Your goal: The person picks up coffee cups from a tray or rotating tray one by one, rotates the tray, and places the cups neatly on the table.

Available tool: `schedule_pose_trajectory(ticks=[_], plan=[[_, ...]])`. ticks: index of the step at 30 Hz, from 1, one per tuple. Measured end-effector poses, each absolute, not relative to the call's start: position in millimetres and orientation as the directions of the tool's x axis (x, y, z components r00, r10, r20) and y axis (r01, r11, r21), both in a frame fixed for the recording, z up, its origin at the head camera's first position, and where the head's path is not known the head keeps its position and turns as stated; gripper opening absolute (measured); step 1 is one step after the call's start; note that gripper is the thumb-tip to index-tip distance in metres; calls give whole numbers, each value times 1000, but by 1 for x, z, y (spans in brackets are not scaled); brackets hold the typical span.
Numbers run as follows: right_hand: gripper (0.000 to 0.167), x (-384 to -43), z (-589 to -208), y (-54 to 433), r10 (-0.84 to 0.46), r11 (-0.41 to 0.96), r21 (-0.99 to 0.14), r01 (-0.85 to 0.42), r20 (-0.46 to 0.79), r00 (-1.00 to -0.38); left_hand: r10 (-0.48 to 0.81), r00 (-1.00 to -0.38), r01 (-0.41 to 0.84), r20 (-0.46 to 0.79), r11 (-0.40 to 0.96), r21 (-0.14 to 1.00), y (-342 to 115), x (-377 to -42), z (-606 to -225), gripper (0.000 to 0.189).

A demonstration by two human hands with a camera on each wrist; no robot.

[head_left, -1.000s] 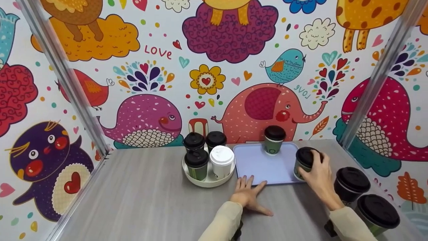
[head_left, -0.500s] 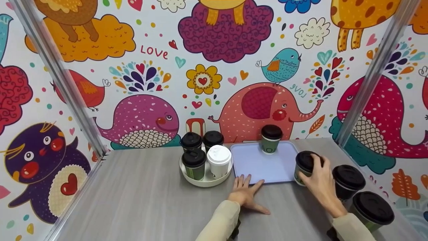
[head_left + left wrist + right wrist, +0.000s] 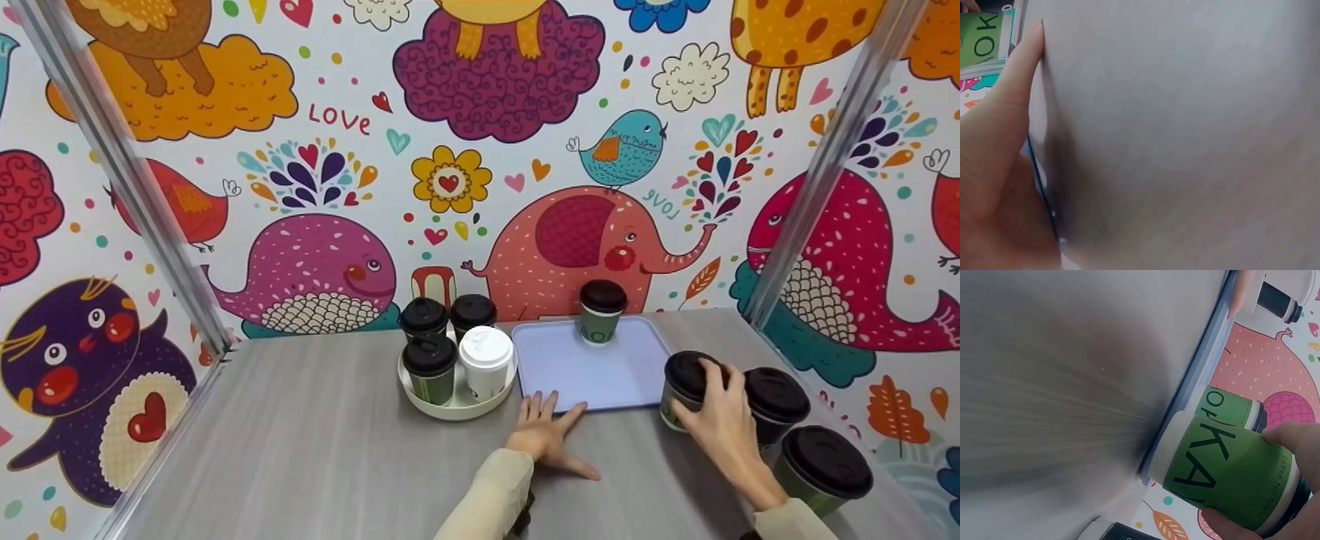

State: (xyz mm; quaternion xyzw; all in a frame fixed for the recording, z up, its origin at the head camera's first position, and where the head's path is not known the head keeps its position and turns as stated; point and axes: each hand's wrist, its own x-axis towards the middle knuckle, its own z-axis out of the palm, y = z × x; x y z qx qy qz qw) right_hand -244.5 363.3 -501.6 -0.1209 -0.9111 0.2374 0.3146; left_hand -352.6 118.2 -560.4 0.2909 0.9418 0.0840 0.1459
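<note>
My right hand (image 3: 720,420) grips a green paper coffee cup (image 3: 673,409) with a black lid, thumb on one side and fingers over the lid. In the right wrist view, the cup's green sleeve (image 3: 1224,467) shows large dark letters, and its white base overlaps the tray's corner. The cup is at the front right corner of the lavender tray (image 3: 577,371). On the tray's back part stands another green cup (image 3: 598,328) with a black lid. My left hand (image 3: 547,439) rests on the table with fingers spread, fingertips right at the tray's front edge.
Left of the tray, a round cream tray (image 3: 442,412) holds several black-lidded cups and a white cup (image 3: 486,367). Beyond my right hand stand a dark cup (image 3: 776,397) and a green cup (image 3: 825,461), both black-lidded. A patterned wall closes off the back.
My right hand has brought the gripped cup toward me, from over the lavender tray's right side to its front right corner. My left hand stays in place; the head view shifts slightly.
</note>
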Motion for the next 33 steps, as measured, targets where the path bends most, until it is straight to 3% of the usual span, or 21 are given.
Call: schedule_pose_trajectory(ticks=[12,33], plan=[[75,-242,-511,364,367,873,-477,101,506,-781,556,-795,511,-244,830,225,120,-350,-558,112],[76,-236,-509,368,285,942,-314,116,569,-772,574,-784,524,-238,816,244,116,-343,-546,111]])
